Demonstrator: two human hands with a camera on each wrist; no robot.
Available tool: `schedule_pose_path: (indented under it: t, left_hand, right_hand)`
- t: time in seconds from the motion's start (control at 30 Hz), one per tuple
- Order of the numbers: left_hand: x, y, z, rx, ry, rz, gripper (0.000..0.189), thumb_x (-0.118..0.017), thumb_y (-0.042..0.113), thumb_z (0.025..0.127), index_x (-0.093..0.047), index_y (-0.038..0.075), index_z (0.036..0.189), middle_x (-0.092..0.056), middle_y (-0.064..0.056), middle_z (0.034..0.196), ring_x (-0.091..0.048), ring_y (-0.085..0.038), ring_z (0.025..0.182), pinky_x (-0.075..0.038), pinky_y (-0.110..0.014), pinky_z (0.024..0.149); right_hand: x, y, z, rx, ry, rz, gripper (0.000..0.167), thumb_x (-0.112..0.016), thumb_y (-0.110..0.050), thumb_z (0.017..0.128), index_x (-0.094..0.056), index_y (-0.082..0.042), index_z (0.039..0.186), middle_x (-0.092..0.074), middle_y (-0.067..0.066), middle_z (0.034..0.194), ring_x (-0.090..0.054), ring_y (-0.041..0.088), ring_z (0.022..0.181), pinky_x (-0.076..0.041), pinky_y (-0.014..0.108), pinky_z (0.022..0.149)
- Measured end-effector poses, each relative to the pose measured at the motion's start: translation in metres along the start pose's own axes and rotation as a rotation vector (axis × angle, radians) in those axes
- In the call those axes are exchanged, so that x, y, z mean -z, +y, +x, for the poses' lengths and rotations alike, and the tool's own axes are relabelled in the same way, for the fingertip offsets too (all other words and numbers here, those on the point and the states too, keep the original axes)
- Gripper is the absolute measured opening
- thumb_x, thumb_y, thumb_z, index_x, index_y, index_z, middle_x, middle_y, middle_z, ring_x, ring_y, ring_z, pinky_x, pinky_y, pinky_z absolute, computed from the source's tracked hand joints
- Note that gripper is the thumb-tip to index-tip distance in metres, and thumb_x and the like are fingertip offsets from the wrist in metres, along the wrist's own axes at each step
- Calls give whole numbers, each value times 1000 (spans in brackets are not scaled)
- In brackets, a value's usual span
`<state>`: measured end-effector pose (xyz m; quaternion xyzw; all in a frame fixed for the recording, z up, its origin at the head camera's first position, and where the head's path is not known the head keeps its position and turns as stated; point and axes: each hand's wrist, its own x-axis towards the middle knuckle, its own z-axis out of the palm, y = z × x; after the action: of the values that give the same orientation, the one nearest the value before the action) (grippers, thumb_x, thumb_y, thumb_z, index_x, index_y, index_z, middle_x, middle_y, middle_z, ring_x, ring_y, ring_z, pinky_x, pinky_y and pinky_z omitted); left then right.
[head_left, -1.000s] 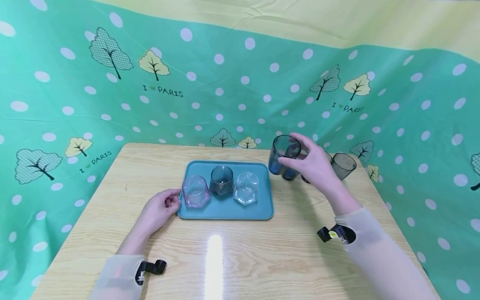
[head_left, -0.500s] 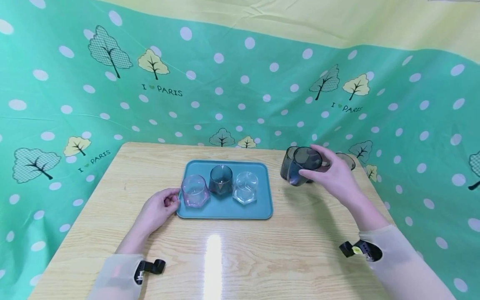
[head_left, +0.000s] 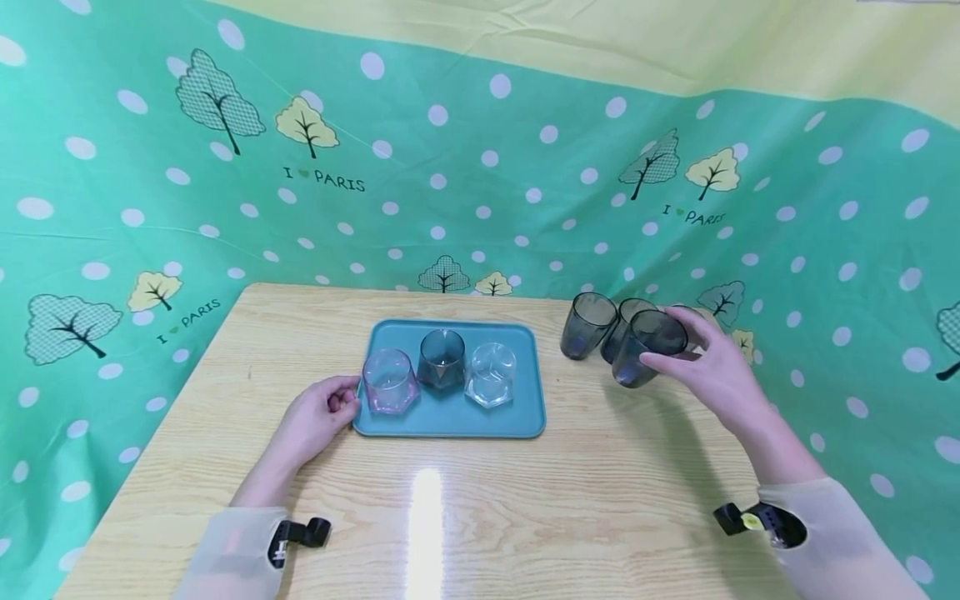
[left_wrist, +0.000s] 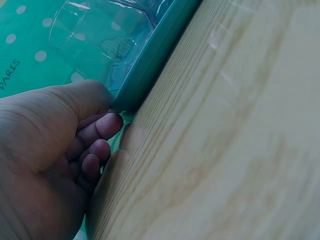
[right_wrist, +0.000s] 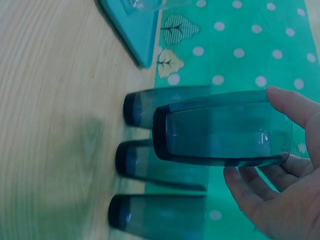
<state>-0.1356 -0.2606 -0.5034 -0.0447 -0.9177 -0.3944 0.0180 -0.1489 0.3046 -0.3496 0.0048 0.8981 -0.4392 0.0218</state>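
Note:
My right hand (head_left: 723,371) holds a dark smoky drinking glass (head_left: 647,354) by its upper part, thumb on one side and fingers on the other. In the right wrist view that glass (right_wrist: 220,130) hangs off the table, upright to slightly tilted, before three similar standing glasses. Two of these, a left glass (head_left: 588,329) and a middle glass (head_left: 613,337), show in the head view; the third is mostly behind the hand. My left hand (head_left: 318,417) pinches the left edge of a blue tray (head_left: 453,423); in the left wrist view, thumb and forefinger meet at its rim (left_wrist: 145,70).
On the tray stand a pinkish faceted glass (head_left: 391,387), a dark grey one (head_left: 442,362) and a clear one (head_left: 491,377). The wooden table (head_left: 562,517) reaches a green dotted cloth (head_left: 480,200) behind and at the right.
My right hand has carried the dark glass rightward and a little nearer, past the standing glasses, uncovering the left ones. The left hand and the tray stay put.

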Motion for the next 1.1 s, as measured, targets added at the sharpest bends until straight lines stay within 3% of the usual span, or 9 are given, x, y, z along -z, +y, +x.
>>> schedule_pose_path:
  t: [0.13,0.3,0.53,0.7,0.83,1.03,1.1]
  left_hand:
    - [0,0,0,-2,-2,1,41,-72,9,103,-70,-3,142,-69,-4,103,-60,-19,91,-50,-34,82]
    - [1,1,0,-9,1,2,40,-72,8,103,-70,-4,141,-69,-4,102,-60,-19,91,-51,-35,83]
    - [1,1,0,-4,-5,2,41,-72,8,103,-69,-4,142,-69,-4,102,-60,-19,91,-50,-34,82]
    - [2,0,0,-4,-5,0,40,-72,8,103,-70,-4,141,-69,-4,102,-60,-19,91,-50,-34,82]
    - [2,1,1,-2,-8,0,40,-72,9,104,-69,-4,142,-69,-4,102,-60,-19,91,-50,-34,82]
    - [2,0,1,-1,-10,0,40,-72,8,104,-69,-4,142,-68,-4,103,-60,-19,91,-50,-33,82]
    - [2,0,1,-1,-11,1,40,-72,9,104,-69,-4,142,-68,-3,103,-60,-19,91,-50,-33,82]
  right_hand:
    - [8,13,-2,-41,1,-13,101,-88,-48,95,-31,-29,176,-39,20,171,-58,51,139,-52,27,89]
    - [17,29,-4,-61,20,-57,103,-85,-52,96,-26,-28,177,-27,21,177,-55,50,141,-49,29,90]
    - [24,45,-7,-72,71,-57,102,-84,-50,98,-26,-21,177,-44,20,166,-41,48,150,-46,22,89]
    - [31,59,-6,-65,116,-59,98,-84,-45,100,-30,-14,175,-48,20,161,-47,32,141,-44,10,86]
    - [39,69,-6,-74,137,-78,98,-83,-45,100,-30,-13,175,-49,18,161,-51,24,134,-42,7,85]
    - [50,79,-6,-108,152,-62,100,-83,-48,99,-28,-15,176,-48,17,162,-46,32,142,-41,7,86]
    - [54,83,-5,-128,153,-56,102,-83,-50,98,-27,-17,177,-45,19,166,-43,36,147,-42,11,99]
